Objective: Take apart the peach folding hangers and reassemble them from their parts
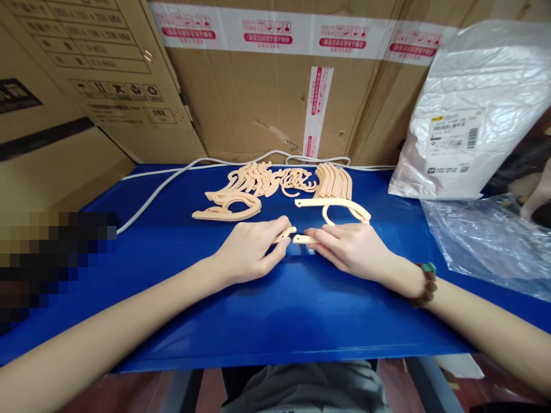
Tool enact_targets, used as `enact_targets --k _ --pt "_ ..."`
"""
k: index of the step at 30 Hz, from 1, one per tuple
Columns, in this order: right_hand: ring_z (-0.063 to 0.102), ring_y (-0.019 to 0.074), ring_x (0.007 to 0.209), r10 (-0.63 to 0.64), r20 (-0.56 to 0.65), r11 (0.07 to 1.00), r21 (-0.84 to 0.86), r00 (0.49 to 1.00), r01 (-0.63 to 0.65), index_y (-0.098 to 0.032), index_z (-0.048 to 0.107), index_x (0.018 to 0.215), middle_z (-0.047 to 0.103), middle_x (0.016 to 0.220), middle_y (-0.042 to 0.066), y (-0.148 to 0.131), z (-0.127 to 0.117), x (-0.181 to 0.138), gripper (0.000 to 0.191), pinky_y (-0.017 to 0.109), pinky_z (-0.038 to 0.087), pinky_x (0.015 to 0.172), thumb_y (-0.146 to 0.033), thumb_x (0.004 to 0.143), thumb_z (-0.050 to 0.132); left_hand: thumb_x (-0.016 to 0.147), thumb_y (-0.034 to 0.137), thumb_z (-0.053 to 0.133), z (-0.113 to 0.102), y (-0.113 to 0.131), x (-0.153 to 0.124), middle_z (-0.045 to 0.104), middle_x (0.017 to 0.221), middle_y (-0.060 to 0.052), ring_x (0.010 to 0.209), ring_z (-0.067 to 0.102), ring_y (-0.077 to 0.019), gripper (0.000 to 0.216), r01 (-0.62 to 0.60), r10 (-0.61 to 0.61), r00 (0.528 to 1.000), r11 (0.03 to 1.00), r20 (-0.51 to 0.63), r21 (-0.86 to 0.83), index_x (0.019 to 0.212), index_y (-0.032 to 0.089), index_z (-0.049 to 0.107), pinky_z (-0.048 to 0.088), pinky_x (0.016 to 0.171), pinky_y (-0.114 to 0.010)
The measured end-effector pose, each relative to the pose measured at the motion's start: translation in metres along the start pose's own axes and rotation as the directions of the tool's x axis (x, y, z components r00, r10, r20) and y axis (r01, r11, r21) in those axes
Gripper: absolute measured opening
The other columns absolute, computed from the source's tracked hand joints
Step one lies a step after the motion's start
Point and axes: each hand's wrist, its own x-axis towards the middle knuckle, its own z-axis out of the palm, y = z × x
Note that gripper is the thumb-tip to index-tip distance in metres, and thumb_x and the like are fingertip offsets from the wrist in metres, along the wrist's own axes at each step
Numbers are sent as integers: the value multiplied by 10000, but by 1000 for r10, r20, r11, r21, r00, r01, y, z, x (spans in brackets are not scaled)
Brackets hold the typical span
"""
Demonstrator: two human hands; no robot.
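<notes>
My left hand [253,249] pinches a cream plastic hanger piece [286,234] between thumb and fingers; most of it is hidden. Close beside it, my right hand [355,249] grips a cream hanger arm [303,239], its holed end pointing at the left piece across a small gap. Just beyond the right fingers lies another hanger arm [327,202], with a curved hook [326,216] partly covered by the hand. A stack of folded hangers [228,215] rests beyond my left hand.
Behind are piles of hanger arms [247,179], hooks [297,180] and neatly lined-up arms [334,180]. Cardboard boxes [258,86] wall the back and left of the blue table [275,321]. A white cable [150,202], a white bag [465,132] and clear plastic [482,241] border the area.
</notes>
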Motion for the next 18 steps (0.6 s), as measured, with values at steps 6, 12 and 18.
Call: enact_targets --k 6,12,18 --pt "617 120 616 -34 -83 999 -40 996 31 -167 691 1086 690 744 4 0 0 0 326 276 356 590 -354 1035 429 1000 289 287 1 2 -3 649 743 7 623 625 -175 201 -22 22 998 1000 62 -2 891 220 441 357 556 -278" --pt "592 110 586 -46 -91 996 -80 995 39 -184 699 1071 691 737 -9 0 2 1 309 275 351 586 -348 1032 440 989 357 376 5 1 -1 621 645 29 548 614 -175 204 -18 16 993 1000 114 17 832 229 395 302 502 -263" --pt "592 102 575 -54 -88 997 -63 995 49 -181 690 1068 683 722 -13 0 6 0 319 275 340 568 -357 1039 426 1038 393 359 10 -3 0 675 679 -9 552 655 -176 261 -64 24 989 961 148 269 883 203 449 274 460 -247"
